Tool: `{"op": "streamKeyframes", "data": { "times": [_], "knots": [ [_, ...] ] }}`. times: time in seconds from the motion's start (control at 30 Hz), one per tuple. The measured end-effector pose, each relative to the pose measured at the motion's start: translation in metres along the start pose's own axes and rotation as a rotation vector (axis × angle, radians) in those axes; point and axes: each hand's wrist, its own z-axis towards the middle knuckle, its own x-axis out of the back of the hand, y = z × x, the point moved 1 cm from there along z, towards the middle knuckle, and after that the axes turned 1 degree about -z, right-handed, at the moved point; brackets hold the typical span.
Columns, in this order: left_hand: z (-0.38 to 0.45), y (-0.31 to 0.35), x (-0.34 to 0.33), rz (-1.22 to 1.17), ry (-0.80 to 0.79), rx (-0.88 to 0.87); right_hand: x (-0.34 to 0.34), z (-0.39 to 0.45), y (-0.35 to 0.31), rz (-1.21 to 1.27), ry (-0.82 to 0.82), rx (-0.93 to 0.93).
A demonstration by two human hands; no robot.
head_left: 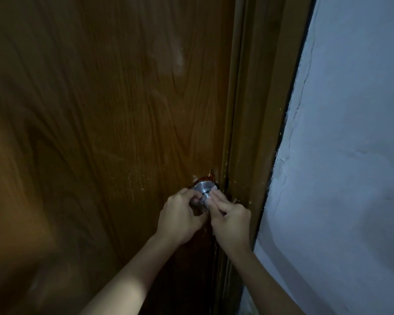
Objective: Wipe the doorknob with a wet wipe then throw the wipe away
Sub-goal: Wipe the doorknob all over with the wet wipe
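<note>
Against the brown wooden door (96, 123), the left hand (180, 218) curls round the silver doorknob (204, 189), whose stem points out toward the camera, while at three o'clock the right hand (231, 220) pinches the wet wipe (210, 197) against it, beside the door frame (255, 123) and grey wall (350, 155).

I can read no text, label, brand, number or sign anywhere around my grip: none on the metal doorknob (204, 188) under my fingers, none on the wooden door (105, 123) behind it, none on the frame (255, 123) just right of my hands, and none on the pale wall (350, 155) farther right.
</note>
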Motion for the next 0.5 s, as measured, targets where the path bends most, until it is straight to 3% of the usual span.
{"op": "streamKeyframes", "data": {
  "times": [0.1,0.27,0.4,0.5],
  "knots": [
    [-0.0009,0.0006,0.0006,0.003,0.001,0.0,0.0005,0.0007,0.0012,-0.004,0.048,-0.065],
    [-0.0009,-0.0001,0.0004,0.01,0.009,-0.001,-0.0011,-0.0037,-0.0002,-0.112,-0.008,0.107],
    [-0.0017,-0.0002,0.0007,0.003,0.007,0.003,0.0013,0.0012,0.0014,-0.1,0.019,0.031],
    [-0.002,-0.0011,0.0008,-0.005,0.0,-0.003,-0.0007,-0.0047,-0.0038,-0.179,-0.057,0.144]
  ]
}}
